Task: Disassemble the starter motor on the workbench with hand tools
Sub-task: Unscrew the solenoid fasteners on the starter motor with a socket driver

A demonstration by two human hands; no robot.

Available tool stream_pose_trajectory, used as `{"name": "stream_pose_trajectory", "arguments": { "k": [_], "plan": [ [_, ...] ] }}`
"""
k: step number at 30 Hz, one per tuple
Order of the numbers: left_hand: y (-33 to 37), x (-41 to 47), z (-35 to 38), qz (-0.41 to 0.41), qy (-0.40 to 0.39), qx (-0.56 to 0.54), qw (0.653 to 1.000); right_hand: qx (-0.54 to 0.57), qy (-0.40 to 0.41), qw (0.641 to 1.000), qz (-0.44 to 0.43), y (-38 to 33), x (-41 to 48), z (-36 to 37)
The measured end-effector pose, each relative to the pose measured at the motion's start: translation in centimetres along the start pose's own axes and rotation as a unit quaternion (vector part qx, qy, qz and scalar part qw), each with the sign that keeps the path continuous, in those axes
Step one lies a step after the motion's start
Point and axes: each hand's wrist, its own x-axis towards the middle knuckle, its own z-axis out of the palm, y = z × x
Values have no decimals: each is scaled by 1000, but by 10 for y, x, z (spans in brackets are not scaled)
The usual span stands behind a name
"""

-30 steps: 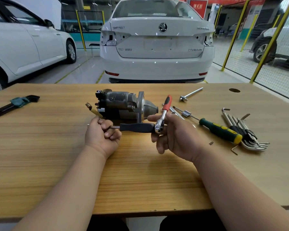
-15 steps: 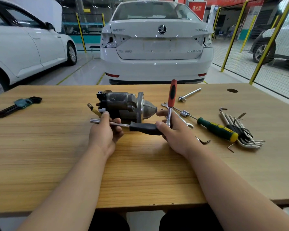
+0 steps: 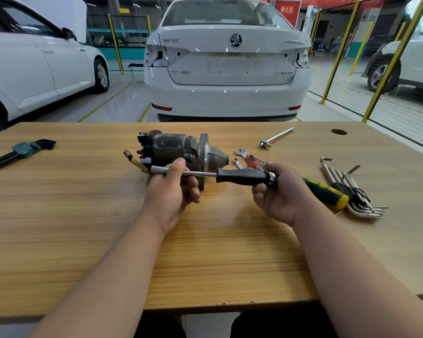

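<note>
Here, the left hand [image 3: 169,193] clamps its fingers on the chrome shaft of a black-handled driver [image 3: 239,176], held level just before the starter motor [image 3: 176,150] lying on the wooden desk [image 3: 83,215]. The right hand [image 3: 279,196] curls its fingers round the handle end, probably steadying it; white cars [image 3: 227,69] stand beyond.

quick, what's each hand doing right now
left hand: gripping the metal shaft of the black-handled driver.
right hand: closed around the driver's handle end, together with the head of the red-handled ratchet.
</note>
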Motion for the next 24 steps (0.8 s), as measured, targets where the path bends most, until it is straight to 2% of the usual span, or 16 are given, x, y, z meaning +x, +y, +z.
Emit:
{"name": "stream_pose_trajectory", "arguments": {
  "k": [3, 6, 10, 12, 13, 14, 15, 16, 18, 19, 20, 21, 22, 24],
  "plan": [
    [4, 2, -8, -10, 6, -39, 999, 50, -64, 996, 28, 1, -4, 1],
    [4, 2, -11, 3, -37, -33, 999, 71, -76, 993, 56, 1, -2, -1],
    [3, -4, -2, 9, -99, 1, 995, -1, -53, 998, 22, -4, -3, -7],
    [2, -7, 4, -9, -93, 65, 993, -16, -13, 999, -34, -8, -2, -8],
    [1, -9, 6, -3, -81, 156, 984, -9, 9, 998, -64, -10, 0, -9],
    [0, -9, 7, 27, -61, 278, 958, 2, 30, 995, -90, -12, 2, -10],
    [-2, -8, 6, 94, -25, 404, 909, 12, 51, 993, -111, -14, 3, -12],
    [0, -6, 4, 190, 23, 503, 843, 15, 67, 990, -125, -16, 5, -15],
    [12, 5, 2, 345, 83, 603, 715, 6, 81, 987, -142, -18, 7, -18],
    [20, 16, -1, 366, 92, 644, 665, 1, 83, 986, -148, -19, 8, -19],
    [28, 28, -4, 343, 86, 691, 630, -4, 85, 984, -156, -20, 8, -20],
    [35, 39, -6, 298, 70, 731, 609, -9, 87, 982, -165, -21, 7, -21],
    [39, 47, -8, 258, 54, 759, 596, -14, 90, 981, -174, -23, 7, -21],
    [36, 57, -13, 241, 42, 774, 583, -21, 94, 978, -184, -24, 6, -21]
  ]
}}
